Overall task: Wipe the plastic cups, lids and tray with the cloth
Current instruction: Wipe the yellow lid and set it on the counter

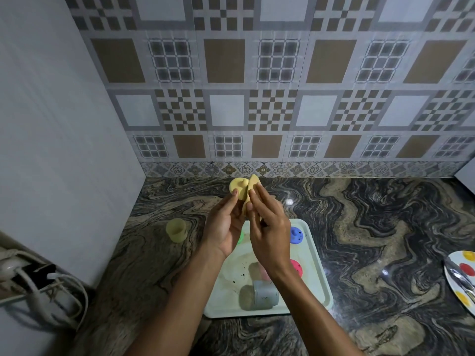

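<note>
Head view: left hand [225, 224] pinches yellow lid [237, 187]; right hand [270, 227] apparently presses cloth [250, 187] against it.

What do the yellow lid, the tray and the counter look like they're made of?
Yellow lid: likely matte plastic, evenly coloured, moulded knob. Tray: probably smooth pale plastic, rounded raised rim. Counter: polished stone or lookalike, swirled veining, glossy light spots.

**Hands up over the tray**

Tray [314, 255] sits on the counter [372, 227], cups and lids inside it. One cup [176, 229] stands alone to its left, a plate [462, 278] far right. Above the tray's back edge, left hand [223, 227] and right hand [270, 235] meet around a lid [237, 187] and cloth [253, 182].
</note>
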